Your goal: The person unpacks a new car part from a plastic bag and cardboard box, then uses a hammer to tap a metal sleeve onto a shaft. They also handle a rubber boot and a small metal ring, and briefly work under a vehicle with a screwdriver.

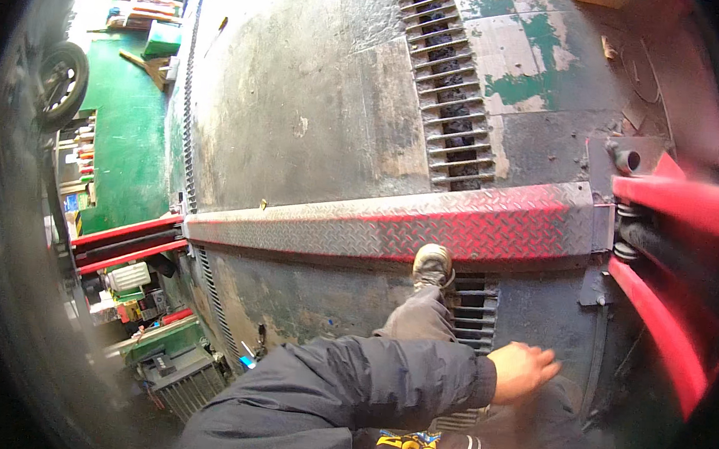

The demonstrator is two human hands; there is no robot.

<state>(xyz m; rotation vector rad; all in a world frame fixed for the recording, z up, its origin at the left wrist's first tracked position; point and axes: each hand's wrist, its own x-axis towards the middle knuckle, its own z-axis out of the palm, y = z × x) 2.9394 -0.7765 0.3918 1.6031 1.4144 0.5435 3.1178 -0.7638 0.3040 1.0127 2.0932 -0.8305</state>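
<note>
In the head view, the step in hand appears to be footwork rather than handling: a shoe (432,265) overlaps the near edge of the red-and-grey tread plate (493,225) spanning the frame's centre, though contact is unclear. Any grip from here would call for lowering the left hand (524,373) and closing its fingers.

The left forearm crosses from lower left to lower right in a dark sleeve (399,379), elbow bent. The hand's fingers point right, loosely curved, holding nothing visible, near the floor grate (475,306). A skin-coloured blur at the lower edge may be the right hand; its fingers cannot be read.
</note>
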